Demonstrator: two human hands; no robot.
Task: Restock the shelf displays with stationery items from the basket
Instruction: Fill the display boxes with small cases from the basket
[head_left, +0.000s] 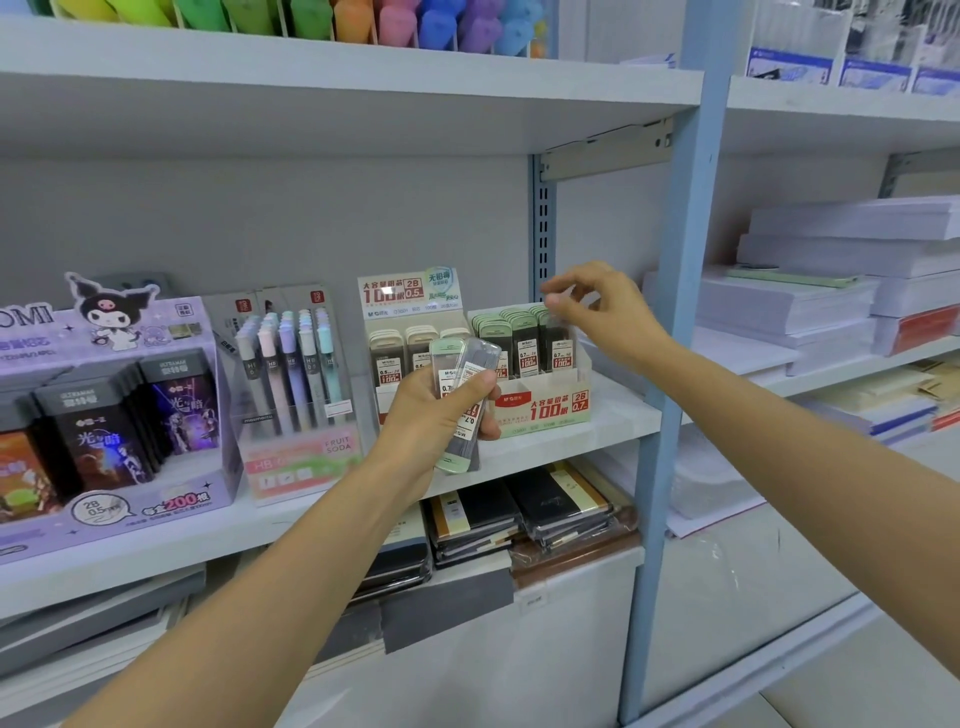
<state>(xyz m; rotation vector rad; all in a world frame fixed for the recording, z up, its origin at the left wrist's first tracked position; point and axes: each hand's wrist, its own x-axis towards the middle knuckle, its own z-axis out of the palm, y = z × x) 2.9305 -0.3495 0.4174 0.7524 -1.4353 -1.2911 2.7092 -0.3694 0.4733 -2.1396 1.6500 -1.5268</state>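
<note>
Green-and-white cardboard display box (540, 410), marked 2B 0.7, stands on the white shelf board (613, 422); rows of upright clear plastic lead cases with pale green caps (524, 343) fill it.

Left grip (436, 415) is directly in front of the box's left end, off the shelf; thumb and curled fingers clamp a small bundle of green-capped clear lead cases (467, 358), tilted, labels reading 0.7, some inverted.

Right grip (605, 312) is above the box's back right corner; fingers are curled with thumb and forefinger close together at the tops of the rightmost row; motion blur there, so whether a case is pinched cannot be told.

Touching the box's left side: a beige cardboard display box marked 2B 0.5 (395, 299), holding cream-capped cases; further left, a pink-based rack of pastel mechanical pencils (291, 364), then a large purple cartoon-printed display carton (119, 415).

Below the box, on the next shelf down: wrapped dark notebooks in stacks (519, 514).

Right of the box: a pale blue upright post (670, 364); beyond it, stacked white paper reams (831, 291).
</note>
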